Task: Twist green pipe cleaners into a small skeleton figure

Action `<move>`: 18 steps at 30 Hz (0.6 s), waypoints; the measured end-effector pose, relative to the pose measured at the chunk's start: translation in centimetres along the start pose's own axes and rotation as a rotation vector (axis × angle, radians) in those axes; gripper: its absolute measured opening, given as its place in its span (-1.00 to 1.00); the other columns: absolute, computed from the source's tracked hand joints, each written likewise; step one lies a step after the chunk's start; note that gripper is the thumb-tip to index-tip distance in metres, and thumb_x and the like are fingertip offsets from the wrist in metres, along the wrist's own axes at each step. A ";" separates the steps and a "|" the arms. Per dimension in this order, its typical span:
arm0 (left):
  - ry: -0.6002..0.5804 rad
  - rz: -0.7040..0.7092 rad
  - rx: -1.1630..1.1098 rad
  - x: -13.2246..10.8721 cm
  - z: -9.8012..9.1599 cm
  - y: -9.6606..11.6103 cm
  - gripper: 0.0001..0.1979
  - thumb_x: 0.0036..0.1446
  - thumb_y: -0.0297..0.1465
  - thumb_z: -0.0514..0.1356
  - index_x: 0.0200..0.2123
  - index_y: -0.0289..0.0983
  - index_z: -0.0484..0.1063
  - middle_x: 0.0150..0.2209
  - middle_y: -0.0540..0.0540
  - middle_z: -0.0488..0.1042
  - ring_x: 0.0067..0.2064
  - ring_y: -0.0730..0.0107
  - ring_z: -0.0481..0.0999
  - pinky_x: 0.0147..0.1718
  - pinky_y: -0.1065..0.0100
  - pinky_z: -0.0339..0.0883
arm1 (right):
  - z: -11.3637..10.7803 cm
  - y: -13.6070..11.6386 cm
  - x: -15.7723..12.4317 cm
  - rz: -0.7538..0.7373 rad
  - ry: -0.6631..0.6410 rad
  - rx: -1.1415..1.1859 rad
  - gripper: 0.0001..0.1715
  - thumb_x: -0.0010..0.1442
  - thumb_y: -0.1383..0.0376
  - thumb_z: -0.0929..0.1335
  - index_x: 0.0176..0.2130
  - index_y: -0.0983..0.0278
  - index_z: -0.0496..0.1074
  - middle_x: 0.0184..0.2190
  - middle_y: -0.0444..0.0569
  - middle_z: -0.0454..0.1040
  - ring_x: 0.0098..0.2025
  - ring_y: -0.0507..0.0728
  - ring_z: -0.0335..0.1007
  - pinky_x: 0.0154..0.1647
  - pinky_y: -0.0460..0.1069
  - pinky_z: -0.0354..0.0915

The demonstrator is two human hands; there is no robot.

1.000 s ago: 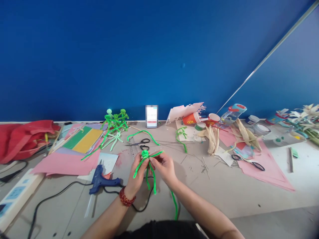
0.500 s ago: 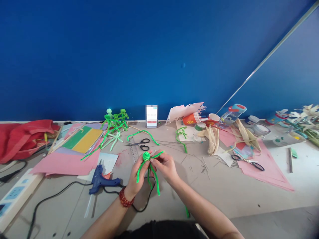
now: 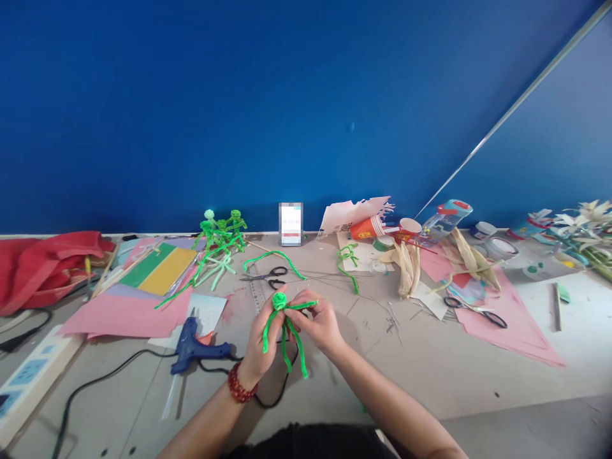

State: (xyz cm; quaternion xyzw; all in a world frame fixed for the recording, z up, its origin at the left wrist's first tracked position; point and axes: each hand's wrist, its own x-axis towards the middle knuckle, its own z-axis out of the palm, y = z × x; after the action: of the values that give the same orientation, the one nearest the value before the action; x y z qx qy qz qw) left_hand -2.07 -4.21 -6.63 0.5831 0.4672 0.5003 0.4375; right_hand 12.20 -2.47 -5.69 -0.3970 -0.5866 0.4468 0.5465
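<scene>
Between my hands is a bright green pipe cleaner figure [image 3: 279,301] with a coiled round head and several long limbs hanging down. My left hand [image 3: 261,341] is closed on it just below the head, a red bead bracelet on the wrist. My right hand [image 3: 318,320] pinches the figure's limb that points right, close to the body. Just beyond the hands lie black-handled scissors [image 3: 276,277] and a loose green pipe cleaner [image 3: 275,252]. Several finished-looking green pipe cleaner figures [image 3: 222,229] stand by the wall at the back left.
A blue glue gun [image 3: 194,347] with its cord lies left of my hands, near a white power strip [image 3: 38,376]. Pink paper [image 3: 129,312] is at left. A phone [image 3: 291,224] leans on the wall. Dried husks [image 3: 410,271], paper cups [image 3: 368,228] and more scissors [image 3: 475,312] are at right.
The right-pointing limb has swung lower and now lies nearly level, with my right hand shifted slightly along it. My left hand keeps its hold on the figure.
</scene>
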 end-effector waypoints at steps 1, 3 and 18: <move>-0.001 -0.004 0.001 0.0 0.0 0.0 -0.56 0.29 -0.23 0.05 0.18 -0.23 0.34 0.20 -0.18 0.38 0.25 0.11 0.31 0.23 0.16 0.18 | 0.1 -0.1 0.1 0.003 0.005 0.009 -0.81 0.10 0.19 0.45 -0.44 0.26 0.53 -0.46 -0.06 0.45 -0.47 0.05 0.40 -0.42 -0.05 0.36; -0.011 -0.015 0.001 0.0 -0.1 0.1 -0.56 0.29 -0.24 0.05 0.19 -0.23 0.33 0.19 -0.18 0.40 0.24 0.11 0.32 0.22 0.16 0.18 | 0.2 -0.3 0.1 0.021 0.005 0.052 -0.79 0.09 0.18 0.46 -0.47 0.26 0.51 -0.50 -0.10 0.42 -0.55 0.01 0.35 -0.46 -0.06 0.35; -0.053 -0.074 -0.131 -0.1 -0.1 -0.3 -0.55 0.27 -0.29 0.07 0.21 -0.21 0.32 0.19 -0.14 0.40 0.30 0.14 0.22 0.28 0.16 0.06 | -0.2 -0.6 -0.1 -0.065 -0.031 -0.174 -0.88 0.17 0.31 0.40 -0.42 0.23 0.50 -0.50 -0.11 0.43 -0.40 0.08 0.43 -0.29 -0.03 0.35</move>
State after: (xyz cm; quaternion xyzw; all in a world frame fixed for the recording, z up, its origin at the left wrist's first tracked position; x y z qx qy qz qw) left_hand -2.23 -4.23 -6.94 0.5488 0.4430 0.4976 0.5050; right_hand 12.42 -2.76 -5.13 -0.4168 -0.6440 0.3824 0.5151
